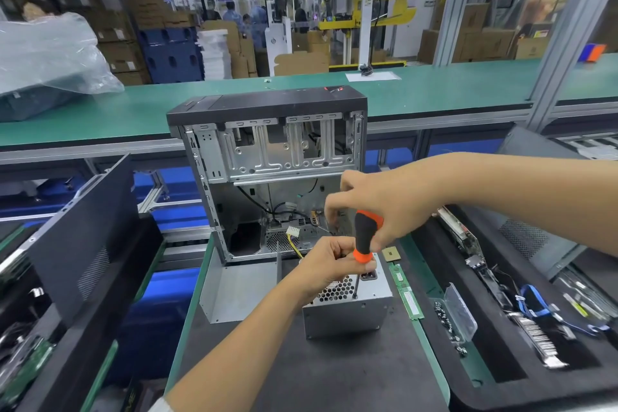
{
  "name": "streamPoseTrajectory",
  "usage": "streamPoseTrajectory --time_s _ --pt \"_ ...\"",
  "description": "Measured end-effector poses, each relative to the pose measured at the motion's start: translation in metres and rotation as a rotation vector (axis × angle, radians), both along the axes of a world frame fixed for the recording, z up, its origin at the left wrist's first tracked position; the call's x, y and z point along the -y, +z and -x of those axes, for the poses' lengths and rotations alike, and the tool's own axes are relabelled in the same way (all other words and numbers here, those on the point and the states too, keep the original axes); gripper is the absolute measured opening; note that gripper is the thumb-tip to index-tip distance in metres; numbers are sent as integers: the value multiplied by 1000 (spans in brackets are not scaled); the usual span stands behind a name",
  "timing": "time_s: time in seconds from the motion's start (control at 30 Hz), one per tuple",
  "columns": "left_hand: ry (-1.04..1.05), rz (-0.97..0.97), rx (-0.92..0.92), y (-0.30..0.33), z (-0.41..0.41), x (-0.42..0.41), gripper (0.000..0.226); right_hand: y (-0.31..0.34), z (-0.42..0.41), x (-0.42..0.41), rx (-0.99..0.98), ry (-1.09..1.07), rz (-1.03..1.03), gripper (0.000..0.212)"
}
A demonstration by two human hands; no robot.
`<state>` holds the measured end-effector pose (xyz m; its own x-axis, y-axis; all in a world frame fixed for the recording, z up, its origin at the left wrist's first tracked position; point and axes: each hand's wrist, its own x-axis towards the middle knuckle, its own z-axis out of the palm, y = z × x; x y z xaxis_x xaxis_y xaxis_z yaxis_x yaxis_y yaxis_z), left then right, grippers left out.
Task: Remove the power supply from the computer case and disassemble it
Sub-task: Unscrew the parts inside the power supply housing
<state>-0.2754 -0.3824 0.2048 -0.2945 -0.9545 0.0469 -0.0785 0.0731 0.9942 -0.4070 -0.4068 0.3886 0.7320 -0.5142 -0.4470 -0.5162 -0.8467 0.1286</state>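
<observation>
The counter (334,378) has a dark mat edged in green. At its far end stands the open case (267,157), a black panel on top and bare metal bays facing the camera, with loose cables and a white plug hanging low inside. In front of the case, out on the mat, sits the supply (347,308), a grey metal box with a honeycomb grille on top; yellow wires run from it back toward the case. A bent metal cover (234,288) lies just left of the supply. To the right lie a green memory stick (406,293), a small square chip (389,253), and a clear box (459,311) with screws beside it. The screwdriver (364,237), black and orange, stands nearly upright with its tip on the top of the supply. The right hand (384,207) has its grip wrapped round the upper handle, fingers curled. The left hand (329,262) pinches the lower orange collar, resting over the grille.
</observation>
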Motion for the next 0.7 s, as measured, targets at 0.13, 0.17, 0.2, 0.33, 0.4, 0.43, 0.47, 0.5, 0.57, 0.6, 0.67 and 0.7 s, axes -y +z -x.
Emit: streamPoseTrajectory --time_s 0.13,0.17,0.2,0.33,0.4,0.43,0.47,0.5,0.57,0.6,0.67,0.7 --pt "49 -3 23 -5 -3 4 35 -10 -4 -3 6 -123 206 58" --pt "46 -14 34 -7 -5 6 40 -14 -4 -1 7 -97 233 52" --pt "31 -10 67 -10 -10 7 40 -16 -5 1 19 -55 234 41" --pt "-60 103 475 -29 -24 7 27 -14 -4 3 60 18 156 26" --pt "-65 144 615 -36 -22 6 23 -14 -3 4 78 25 162 30" --pt "-58 160 665 -37 -20 6 24 -15 -3 5 88 32 165 30" --pt "-48 174 709 -36 -18 6 24 -16 -3 6 97 37 163 29" --pt "-39 179 730 -35 -16 6 25 -15 -4 6 96 39 158 29" --pt "-49 172 722 -32 -17 6 22 -13 -3 8 111 36 132 29" --pt "-54 177 731 -32 -17 6 19 -11 -3 8 118 29 117 29" --pt "-50 207 785 -30 -17 6 18 -8 -1 9 122 8 94 29" --pt "-47 221 818 -31 -16 6 18 -6 -1 9 121 -2 87 29"
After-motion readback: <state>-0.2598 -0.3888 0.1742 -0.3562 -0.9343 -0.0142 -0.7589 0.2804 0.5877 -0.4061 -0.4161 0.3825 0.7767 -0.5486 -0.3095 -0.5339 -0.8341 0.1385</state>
